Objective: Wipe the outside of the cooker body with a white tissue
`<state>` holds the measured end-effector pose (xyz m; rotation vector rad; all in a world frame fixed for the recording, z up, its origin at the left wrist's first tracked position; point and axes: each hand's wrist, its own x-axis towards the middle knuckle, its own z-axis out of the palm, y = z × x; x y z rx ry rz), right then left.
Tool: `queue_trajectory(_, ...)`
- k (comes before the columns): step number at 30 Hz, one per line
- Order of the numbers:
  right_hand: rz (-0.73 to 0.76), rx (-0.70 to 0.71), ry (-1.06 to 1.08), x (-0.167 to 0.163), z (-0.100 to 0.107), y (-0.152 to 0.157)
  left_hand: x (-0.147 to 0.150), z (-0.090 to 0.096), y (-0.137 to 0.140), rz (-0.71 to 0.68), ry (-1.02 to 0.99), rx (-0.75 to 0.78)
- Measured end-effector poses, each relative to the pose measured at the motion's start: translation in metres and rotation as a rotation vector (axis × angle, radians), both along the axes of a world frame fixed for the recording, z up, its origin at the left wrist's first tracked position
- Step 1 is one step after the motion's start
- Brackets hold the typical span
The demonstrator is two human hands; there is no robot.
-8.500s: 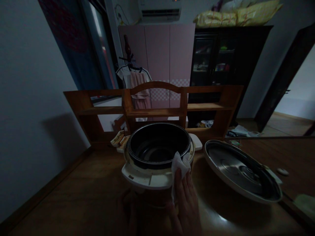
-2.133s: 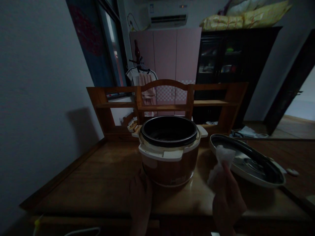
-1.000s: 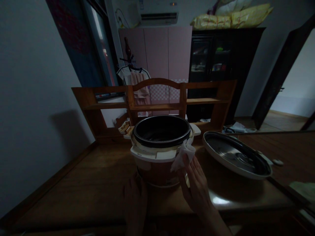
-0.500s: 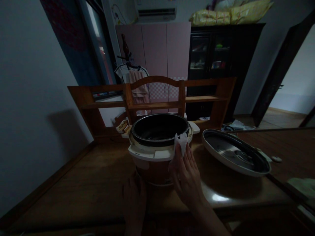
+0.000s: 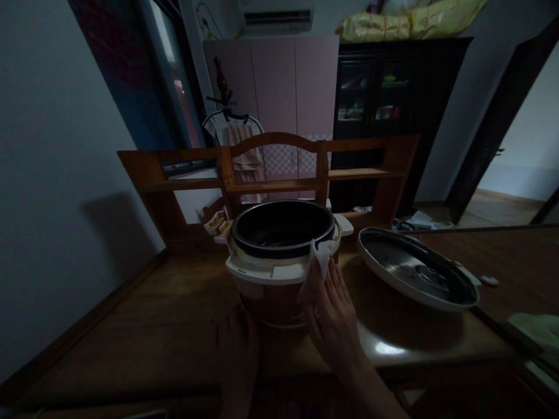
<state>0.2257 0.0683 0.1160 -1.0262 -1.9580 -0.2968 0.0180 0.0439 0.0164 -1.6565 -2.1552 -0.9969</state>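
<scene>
One upturned lid (image 5: 414,270) sits beside the cooker (image 5: 271,294), shelf (image 5: 275,186) behind; right grip (image 5: 334,317) pinches tissue (image 5: 322,254), left grip (image 5: 238,343) unclear.

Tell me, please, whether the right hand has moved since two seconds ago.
Yes; against the cooker, the right hand has moved left, from in front of the lid to the cooker's front.

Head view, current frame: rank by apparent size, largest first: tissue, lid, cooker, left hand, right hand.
1. Cooker
2. Lid
3. Right hand and left hand: unranked; they look alike, and the left is too dark to outline
4. Tissue, partly hidden by fingers
</scene>
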Motion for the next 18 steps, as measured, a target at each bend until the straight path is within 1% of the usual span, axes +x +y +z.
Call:
queue_trajectory(10, 0.001, -0.027, 0.013, 0.003, -0.008, -0.001, -0.001, -0.003, 0.003, 0.020, 0.040, -0.023)
queue_trajectory(14, 0.009, -0.023, 0.019, 0.003, -0.002, 0.001, 0.001, -0.002, 0.002, 0.062, 0.079, -0.039)
queue_trajectory(18, 0.015, -0.026, 0.030, 0.002, 0.009, 0.002, 0.000, -0.002, 0.000, 0.042, 0.129, -0.056)
